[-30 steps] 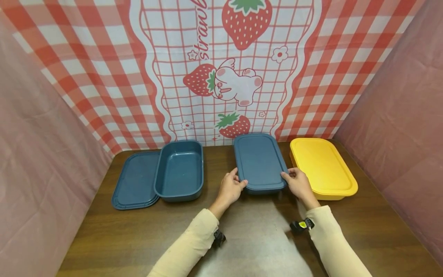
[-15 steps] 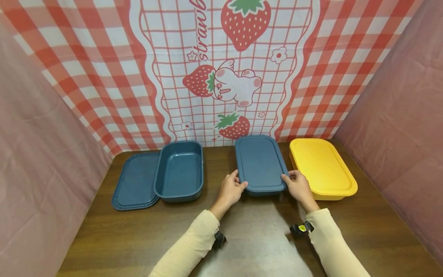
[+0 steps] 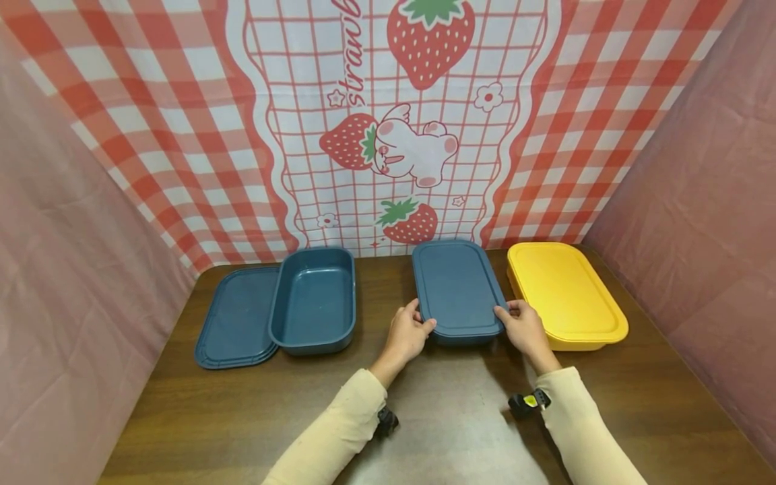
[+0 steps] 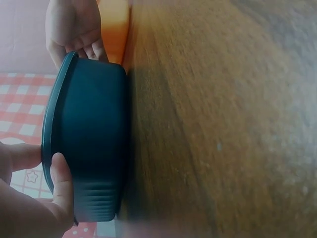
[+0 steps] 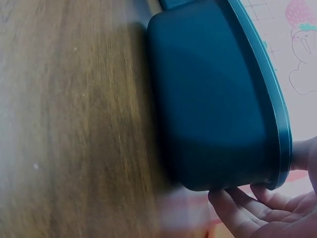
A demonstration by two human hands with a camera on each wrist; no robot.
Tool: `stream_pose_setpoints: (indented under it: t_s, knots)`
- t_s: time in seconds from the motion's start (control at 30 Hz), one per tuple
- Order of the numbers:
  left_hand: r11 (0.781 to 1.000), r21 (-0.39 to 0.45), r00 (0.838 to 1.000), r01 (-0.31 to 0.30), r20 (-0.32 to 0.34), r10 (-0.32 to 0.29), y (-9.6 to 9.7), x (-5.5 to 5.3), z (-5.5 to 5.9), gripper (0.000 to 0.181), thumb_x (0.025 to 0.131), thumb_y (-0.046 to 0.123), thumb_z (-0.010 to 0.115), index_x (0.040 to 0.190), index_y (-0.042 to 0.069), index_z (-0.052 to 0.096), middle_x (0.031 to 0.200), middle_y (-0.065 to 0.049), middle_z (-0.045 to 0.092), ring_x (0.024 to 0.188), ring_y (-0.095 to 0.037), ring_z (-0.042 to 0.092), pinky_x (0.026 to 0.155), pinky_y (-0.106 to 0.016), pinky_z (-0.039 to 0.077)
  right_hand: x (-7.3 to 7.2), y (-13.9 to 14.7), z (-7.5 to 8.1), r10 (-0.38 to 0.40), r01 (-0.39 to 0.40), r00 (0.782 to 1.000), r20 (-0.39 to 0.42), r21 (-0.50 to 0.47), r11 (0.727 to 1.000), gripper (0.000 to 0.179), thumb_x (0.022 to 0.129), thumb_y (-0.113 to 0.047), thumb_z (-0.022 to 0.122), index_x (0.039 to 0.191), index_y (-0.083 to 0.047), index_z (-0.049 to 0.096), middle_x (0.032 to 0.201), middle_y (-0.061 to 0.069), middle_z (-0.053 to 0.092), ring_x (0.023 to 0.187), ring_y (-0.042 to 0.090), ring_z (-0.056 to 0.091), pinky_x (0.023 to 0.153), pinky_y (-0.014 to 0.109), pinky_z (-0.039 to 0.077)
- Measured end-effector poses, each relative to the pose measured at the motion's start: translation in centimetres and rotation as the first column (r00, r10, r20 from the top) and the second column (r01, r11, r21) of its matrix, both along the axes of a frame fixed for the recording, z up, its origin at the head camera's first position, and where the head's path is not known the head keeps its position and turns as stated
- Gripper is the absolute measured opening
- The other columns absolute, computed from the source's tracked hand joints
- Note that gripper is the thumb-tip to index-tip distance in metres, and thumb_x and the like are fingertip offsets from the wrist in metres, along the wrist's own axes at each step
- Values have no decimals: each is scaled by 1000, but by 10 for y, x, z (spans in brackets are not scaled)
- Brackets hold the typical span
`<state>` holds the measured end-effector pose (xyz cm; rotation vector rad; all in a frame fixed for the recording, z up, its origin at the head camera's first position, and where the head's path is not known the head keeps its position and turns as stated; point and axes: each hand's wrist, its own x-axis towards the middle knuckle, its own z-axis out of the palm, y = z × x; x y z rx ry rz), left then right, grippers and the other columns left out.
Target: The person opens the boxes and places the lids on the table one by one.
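Note:
A blue rectangular food container (image 3: 459, 286) with its matching lid on stands toward the back of the table, right of the middle. My left hand (image 3: 407, 333) grips its near left corner, thumb on the lid's edge and fingers beneath the rim. At the near right corner my right hand (image 3: 525, 329) holds it the same way. The left wrist view has the container's wall (image 4: 91, 114) upright beside the tabletop. In the right wrist view, fingertips (image 5: 220, 198) touch the container's side under the lid's lip.
A lidded yellow container (image 3: 566, 289) stands close to the right of my right hand. To the left is an uncovered blue container (image 3: 315, 306), beside a loose blue lid (image 3: 239, 316) lying on the wooden table (image 3: 242, 417). A strawberry-print cloth (image 3: 418, 155) hangs behind.
The lidded blue container has shifted slightly toward me, both hands moving with it and keeping their hold. The other containers and the loose lid stay in place.

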<state>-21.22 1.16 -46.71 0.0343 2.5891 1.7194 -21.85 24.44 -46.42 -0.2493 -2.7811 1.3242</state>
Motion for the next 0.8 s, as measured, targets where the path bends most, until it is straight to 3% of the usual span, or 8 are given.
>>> stream_pose_setpoints:
  t_s: [0.37, 0.8]
  knots:
    - [1000, 4, 1000, -19, -8, 19, 2, 4, 0, 61, 89, 14, 69, 141, -7, 45, 96, -8, 54, 75, -9, 62, 67, -18, 52, 0, 1, -3, 33, -33, 999, 8, 1, 999, 53, 101, -29, 50, 134, 13, 48, 122, 33, 57, 110, 39, 54, 96, 50, 43]
    - [1000, 25, 999, -17, -26, 18, 3, 4, -4, 60, 90, 13, 68, 140, -9, 44, 100, -11, 54, 73, -8, 59, 63, -17, 51, 0, 2, -5, 45, -45, 999, -2, 21, 999, 55, 102, -30, 47, 136, 14, 46, 134, 35, 51, 126, 44, 48, 107, 54, 37]
